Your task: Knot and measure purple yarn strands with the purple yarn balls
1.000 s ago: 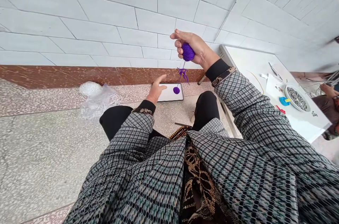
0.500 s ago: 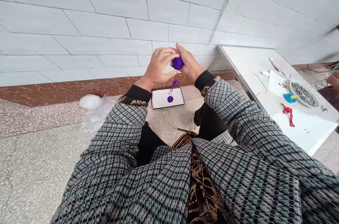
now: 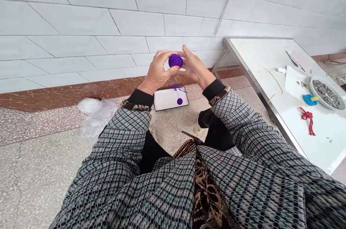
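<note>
My left hand (image 3: pixel 158 70) grips a ball of purple yarn (image 3: pixel 175 61) between its thumb and fingers. My right hand (image 3: pixel 195 67) is close against the ball's right side, its thumb raised and fingers spread; whether its fingertips touch the yarn is hard to make out. Below the ball hang loose purple strands (image 3: pixel 177 87). Lower down, a smaller purple ball (image 3: pixel 180 101) shows against a shallow white box with a dark rim (image 3: pixel 164 101). I cannot tell whether that smaller ball hangs or rests in the box.
To the right stands a white table (image 3: pixel 286 124) with a red knotted cord (image 3: pixel 308 119), a blue and yellow item (image 3: pixel 310 99) and a bowl of small grey pieces (image 3: pixel 327 93). A clear plastic bag (image 3: pixel 98 119) and a white ball (image 3: pixel 89 105) lie on the floor at left. A tiled wall rises ahead.
The larger yarn ball has shifted slightly left, away from my right palm and into my left hand's grasp. My right fingers have spread. The smaller ball appears farther right over the box.
</note>
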{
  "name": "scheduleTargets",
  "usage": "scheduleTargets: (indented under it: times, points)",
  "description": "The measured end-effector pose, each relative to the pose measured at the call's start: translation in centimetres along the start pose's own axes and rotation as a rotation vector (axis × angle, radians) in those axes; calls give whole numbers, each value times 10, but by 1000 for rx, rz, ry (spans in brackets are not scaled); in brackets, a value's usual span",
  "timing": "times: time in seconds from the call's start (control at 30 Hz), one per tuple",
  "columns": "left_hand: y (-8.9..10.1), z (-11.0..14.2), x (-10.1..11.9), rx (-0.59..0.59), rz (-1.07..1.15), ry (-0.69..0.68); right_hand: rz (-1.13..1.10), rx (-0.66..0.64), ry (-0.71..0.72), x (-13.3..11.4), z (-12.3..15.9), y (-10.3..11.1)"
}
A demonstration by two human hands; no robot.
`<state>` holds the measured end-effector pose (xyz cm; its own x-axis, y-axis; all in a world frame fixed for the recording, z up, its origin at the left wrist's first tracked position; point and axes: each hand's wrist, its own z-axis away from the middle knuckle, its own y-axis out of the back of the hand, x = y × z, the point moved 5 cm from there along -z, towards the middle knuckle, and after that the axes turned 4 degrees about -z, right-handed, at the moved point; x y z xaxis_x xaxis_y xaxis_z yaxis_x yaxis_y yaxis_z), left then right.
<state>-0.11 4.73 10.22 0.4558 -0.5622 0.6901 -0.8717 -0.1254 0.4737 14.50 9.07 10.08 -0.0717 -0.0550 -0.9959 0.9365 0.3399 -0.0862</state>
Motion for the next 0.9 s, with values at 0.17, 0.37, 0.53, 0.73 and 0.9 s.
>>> scheduleTargets:
  times: [0.17,0.37,0.53,0.73,0.9]
  points:
    - [3,1,-11,95,36,77,-64,119,12,-15,31,13]
    - [5,7,-6,161,-31,92,-97,23,11,-31,48,-13]
    - [13,14,-8,203,-76,93,-15,39,126,-37,35,-33]
    - [31,21,-20,196,6,34,-14,22,46,-27,21,-28]
    - [33,32,-38,163,172,182,-64,21,1,-29,26,-7]
